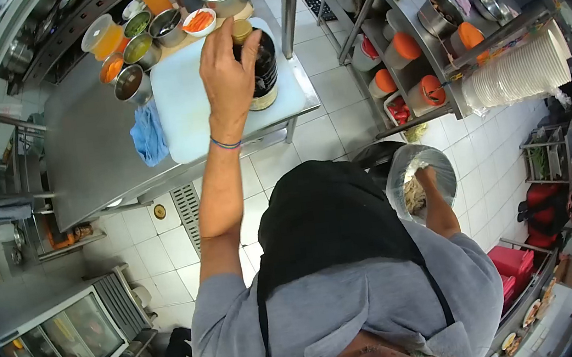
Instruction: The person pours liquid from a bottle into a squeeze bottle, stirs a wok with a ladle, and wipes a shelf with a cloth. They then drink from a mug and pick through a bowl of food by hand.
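My left hand [228, 71] is at a large dark bottle [265, 67] with a yellow cap [241, 31]. Its thumb lies on one side of the bottle's neck and the fingers on the other. The bottle stands upright on a white cutting board [183, 98]. To the right, my right hand [426, 177] reaches down into a bin lined with clear plastic [450, 190]. Pale, stringy scraps [415, 198] lie inside the bin, under the hand. The fingers there are too small and hidden to make out.
Metal containers of sauces [132, 84] and a bowl of orange strips [200, 22] line the board's far side. A blue cloth [148, 135] lies at its left. Stacked white containers [520, 75] sit on the right shelf. A metal post [290, 7] rises by the table corner.
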`<state>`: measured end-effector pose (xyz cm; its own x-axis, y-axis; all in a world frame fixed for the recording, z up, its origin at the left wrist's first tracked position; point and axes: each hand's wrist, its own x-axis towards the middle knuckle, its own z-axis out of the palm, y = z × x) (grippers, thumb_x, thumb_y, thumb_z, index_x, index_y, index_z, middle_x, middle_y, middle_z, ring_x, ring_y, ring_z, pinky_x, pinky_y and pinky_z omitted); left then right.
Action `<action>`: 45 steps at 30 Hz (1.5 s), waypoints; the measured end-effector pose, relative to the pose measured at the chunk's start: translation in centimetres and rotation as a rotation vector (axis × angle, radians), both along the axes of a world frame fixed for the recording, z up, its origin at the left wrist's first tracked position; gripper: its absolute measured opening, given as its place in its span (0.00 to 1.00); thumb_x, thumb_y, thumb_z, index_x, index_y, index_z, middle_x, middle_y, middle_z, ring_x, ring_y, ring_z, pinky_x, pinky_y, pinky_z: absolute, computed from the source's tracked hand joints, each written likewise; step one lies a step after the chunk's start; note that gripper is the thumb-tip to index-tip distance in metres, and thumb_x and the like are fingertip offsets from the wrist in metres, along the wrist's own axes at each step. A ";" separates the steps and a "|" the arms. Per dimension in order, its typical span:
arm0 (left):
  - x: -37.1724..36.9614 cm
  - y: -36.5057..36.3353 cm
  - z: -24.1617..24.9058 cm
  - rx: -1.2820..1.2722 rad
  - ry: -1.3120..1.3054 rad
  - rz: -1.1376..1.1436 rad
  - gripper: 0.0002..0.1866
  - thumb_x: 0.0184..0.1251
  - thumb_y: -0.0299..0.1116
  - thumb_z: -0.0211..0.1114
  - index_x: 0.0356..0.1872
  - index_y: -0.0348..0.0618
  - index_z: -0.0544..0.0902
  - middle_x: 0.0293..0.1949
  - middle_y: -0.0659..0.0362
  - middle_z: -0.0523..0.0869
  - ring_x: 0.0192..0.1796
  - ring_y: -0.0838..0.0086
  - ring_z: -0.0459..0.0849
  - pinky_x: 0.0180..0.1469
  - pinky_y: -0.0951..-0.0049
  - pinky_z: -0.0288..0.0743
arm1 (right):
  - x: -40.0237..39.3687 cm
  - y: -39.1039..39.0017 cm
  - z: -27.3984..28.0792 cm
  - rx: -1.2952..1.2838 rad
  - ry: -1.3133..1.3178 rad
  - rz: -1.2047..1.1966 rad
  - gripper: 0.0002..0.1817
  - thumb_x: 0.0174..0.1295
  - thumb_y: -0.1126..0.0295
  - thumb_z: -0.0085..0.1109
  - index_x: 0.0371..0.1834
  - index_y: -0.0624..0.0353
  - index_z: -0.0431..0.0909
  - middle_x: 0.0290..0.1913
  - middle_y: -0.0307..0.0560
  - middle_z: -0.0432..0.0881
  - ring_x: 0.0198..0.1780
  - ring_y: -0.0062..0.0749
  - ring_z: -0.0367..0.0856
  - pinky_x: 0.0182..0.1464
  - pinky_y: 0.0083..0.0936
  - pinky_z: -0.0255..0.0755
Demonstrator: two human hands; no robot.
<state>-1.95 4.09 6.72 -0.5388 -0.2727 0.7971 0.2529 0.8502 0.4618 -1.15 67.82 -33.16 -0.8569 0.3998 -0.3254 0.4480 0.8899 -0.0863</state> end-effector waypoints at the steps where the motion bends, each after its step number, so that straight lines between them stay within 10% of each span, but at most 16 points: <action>1: -0.1 0.0 0.5 -0.077 -0.063 0.044 0.23 0.69 0.38 0.70 0.56 0.28 0.80 0.41 0.44 0.85 0.43 0.52 0.85 0.45 0.60 0.81 | 1.5 0.0 1.5 -0.003 0.006 -0.048 0.25 0.62 0.54 0.56 0.48 0.66 0.85 0.51 0.70 0.85 0.56 0.62 0.84 0.59 0.50 0.76; 11: -1.2 -1.3 2.7 -0.715 -0.290 0.261 0.14 0.77 0.37 0.58 0.34 0.36 0.76 0.25 0.49 0.82 0.27 0.57 0.87 0.31 0.62 0.82 | -4.7 -4.9 5.4 0.009 -0.074 0.107 0.25 0.63 0.58 0.53 0.52 0.69 0.82 0.55 0.72 0.83 0.59 0.64 0.82 0.62 0.51 0.76; 17: -1.5 -2.7 4.2 -0.291 -0.274 0.123 0.16 0.80 0.38 0.54 0.35 0.36 0.79 0.30 0.40 0.86 0.28 0.47 0.86 0.30 0.52 0.77 | -6.2 -6.2 4.0 -0.022 -0.020 0.029 0.21 0.61 0.65 0.56 0.54 0.67 0.78 0.51 0.68 0.85 0.56 0.65 0.83 0.60 0.50 0.77; 22: -2.8 -4.9 -0.5 0.773 -0.380 -0.079 0.25 0.82 0.45 0.49 0.36 0.33 0.86 0.25 0.49 0.86 0.28 0.66 0.82 0.33 0.64 0.74 | -9.5 -6.9 -2.5 -0.129 0.322 0.385 0.20 0.54 0.70 0.59 0.51 0.67 0.77 0.44 0.68 0.85 0.47 0.68 0.84 0.52 0.55 0.77; 25: -2.8 -3.3 -0.3 0.603 -0.228 0.072 0.26 0.82 0.46 0.49 0.36 0.33 0.86 0.26 0.49 0.87 0.29 0.66 0.82 0.35 0.63 0.75 | -12.3 -20.1 12.1 -0.515 0.273 0.668 0.09 0.62 0.69 0.59 0.36 0.64 0.83 0.34 0.63 0.85 0.42 0.58 0.87 0.43 0.45 0.78; 32: -3.4 -0.9 -2.1 0.603 0.056 0.181 0.26 0.79 0.50 0.56 0.34 0.32 0.85 0.31 0.46 0.85 0.35 0.53 0.82 0.43 0.55 0.74 | -9.1 -43.5 42.3 -1.030 0.638 1.274 0.07 0.69 0.69 0.64 0.42 0.62 0.80 0.31 0.47 0.77 0.32 0.35 0.76 0.36 0.31 0.72; 40: -3.9 -1.0 -3.0 0.857 -0.008 0.273 0.30 0.72 0.55 0.62 0.31 0.30 0.82 0.32 0.43 0.84 0.37 0.52 0.83 0.45 0.55 0.74 | -13.3 -52.0 47.7 -0.709 0.448 1.793 0.09 0.71 0.67 0.60 0.43 0.62 0.76 0.32 0.53 0.81 0.37 0.49 0.81 0.43 0.42 0.74; 45: -3.6 -0.7 -2.5 0.874 -0.019 0.224 0.27 0.71 0.50 0.63 0.28 0.29 0.80 0.28 0.44 0.84 0.32 0.56 0.81 0.40 0.57 0.74 | -16.1 -54.3 50.2 -0.547 -0.048 1.785 0.12 0.73 0.63 0.60 0.38 0.60 0.73 0.27 0.41 0.76 0.31 0.30 0.75 0.36 0.33 0.69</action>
<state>-5.59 3.42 4.21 -0.4111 -0.8773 0.2477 0.1096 0.2222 0.9688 -17.28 13.53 16.99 -0.0807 -0.9889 -0.1251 -0.8527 0.1334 -0.5051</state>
